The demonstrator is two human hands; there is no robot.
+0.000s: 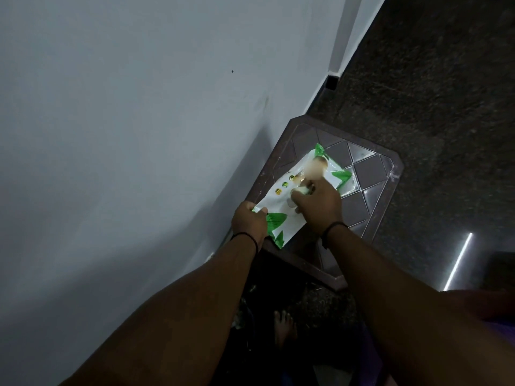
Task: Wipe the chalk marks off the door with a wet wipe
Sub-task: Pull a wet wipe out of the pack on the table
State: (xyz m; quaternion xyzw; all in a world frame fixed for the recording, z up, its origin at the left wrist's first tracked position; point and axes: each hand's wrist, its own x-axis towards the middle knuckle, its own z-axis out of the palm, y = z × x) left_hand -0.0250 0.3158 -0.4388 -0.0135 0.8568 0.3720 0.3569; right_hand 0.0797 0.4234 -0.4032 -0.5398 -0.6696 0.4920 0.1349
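while left hand (249,220) grips wipe pack (301,195), right hand (317,203) seemingly pinches its flap.

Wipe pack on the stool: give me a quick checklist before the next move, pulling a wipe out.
1. Pack supported: ok. The wipe pack lies flat on the brown stool.
2. Pack held steady: ok. The left hand grips its near corner.
3. Opening reached: ok. The right hand pinches something pale at the middle of the pack's top.
4. Wipe actually free: cannot tell. The fingers hide whether that is the flap or a wipe.
5. Chalk marks located: cannot tell. The pale surface on the left shows only faint smudges.
6. Stool stable: cannot tell. Its legs are out of sight.
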